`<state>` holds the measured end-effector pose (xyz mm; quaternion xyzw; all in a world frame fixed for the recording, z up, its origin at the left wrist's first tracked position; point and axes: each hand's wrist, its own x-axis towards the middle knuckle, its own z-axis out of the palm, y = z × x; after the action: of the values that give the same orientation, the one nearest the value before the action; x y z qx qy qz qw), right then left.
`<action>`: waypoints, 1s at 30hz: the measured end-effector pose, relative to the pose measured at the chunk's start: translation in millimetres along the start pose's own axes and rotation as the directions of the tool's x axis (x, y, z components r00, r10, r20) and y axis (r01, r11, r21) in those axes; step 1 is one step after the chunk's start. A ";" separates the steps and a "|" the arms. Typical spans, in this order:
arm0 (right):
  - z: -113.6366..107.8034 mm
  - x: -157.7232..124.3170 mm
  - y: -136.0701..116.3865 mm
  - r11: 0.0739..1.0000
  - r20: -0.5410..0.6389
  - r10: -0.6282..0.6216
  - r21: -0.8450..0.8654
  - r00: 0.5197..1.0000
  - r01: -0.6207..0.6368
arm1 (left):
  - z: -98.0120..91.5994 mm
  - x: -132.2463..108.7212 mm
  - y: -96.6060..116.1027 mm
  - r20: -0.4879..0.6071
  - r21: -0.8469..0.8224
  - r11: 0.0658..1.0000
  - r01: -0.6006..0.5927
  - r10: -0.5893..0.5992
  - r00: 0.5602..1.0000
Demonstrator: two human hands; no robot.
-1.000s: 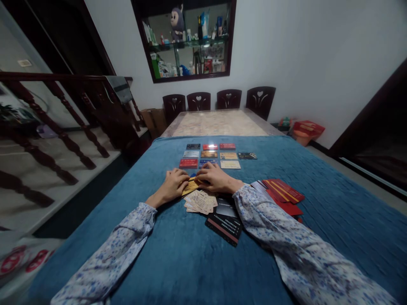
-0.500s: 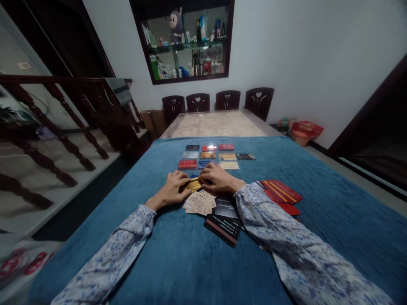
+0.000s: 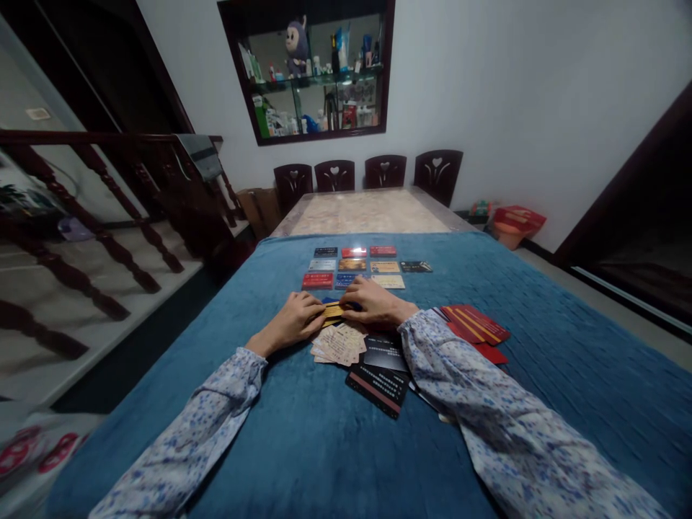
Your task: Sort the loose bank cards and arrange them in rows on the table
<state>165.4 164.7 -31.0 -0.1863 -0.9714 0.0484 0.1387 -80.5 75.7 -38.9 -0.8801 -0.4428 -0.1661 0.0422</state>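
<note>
My left hand point(image 3: 295, 317) and my right hand point(image 3: 374, 301) close on opposite ends of some yellow cards point(image 3: 334, 311), with a bit of blue showing behind them. Just below lies a fan of beige cards point(image 3: 340, 344). Black cards point(image 3: 378, 389) overlap to its right, close to my right sleeve. Beyond my hands, cards of several colours lie in rows, among them a red card point(image 3: 317, 281), a blue card point(image 3: 346, 280) partly behind my right fingers, and a cream card point(image 3: 390, 281).
Red cards point(image 3: 476, 324) with yellow stripes are piled right of my right forearm. A blue cloth point(image 3: 259, 440) covers the near table; the bare marble top point(image 3: 373, 210) shows beyond it. Dark chairs point(image 3: 385, 171) stand at the far end. A wooden railing point(image 3: 108, 137) runs along the left.
The yellow cards have shifted slightly, and the grip of my left hand on them has moved a little. The rows of cards lie as before.
</note>
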 end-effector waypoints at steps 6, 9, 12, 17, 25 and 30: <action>-0.9 -1.0 -1.1 1.000 -0.018 0.009 -0.005 1.000 -0.009 | 4.8 1.1 -5.0 -0.082 0.054 0.997 -0.061 0.065 0.994; -0.6 -0.1 -1.1 0.999 -0.030 0.041 -0.007 0.999 -0.041 | 6.7 0.7 -7.6 -0.133 0.052 0.997 -0.063 0.070 0.989; 0.5 1.5 -1.2 0.997 -0.037 0.079 -0.011 0.996 -0.079 | 7.4 -0.2 -10.5 -0.170 0.042 0.997 -0.059 0.065 0.983; 4.5 3.6 -1.5 0.990 -0.058 0.138 -0.029 0.989 -0.140 | 9.9 0.2 -16.0 -0.236 0.065 0.994 -0.088 0.101 0.967; 5.2 3.9 -3.1 0.979 -0.065 0.198 -0.036 0.978 -0.201 | 9.1 3.0 -11.9 -0.252 0.032 0.998 -0.048 0.054 0.966; 8.2 4.3 0.0 0.974 -0.081 0.221 -0.024 0.972 -0.223 | 8.6 4.2 -6.0 -0.259 -0.016 1.000 0.024 -0.027 0.966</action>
<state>159.2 166.0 -37.8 -0.2977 -0.9390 0.0404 0.1673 -80.8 84.4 -46.1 -0.8453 -0.4439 -0.2828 0.0921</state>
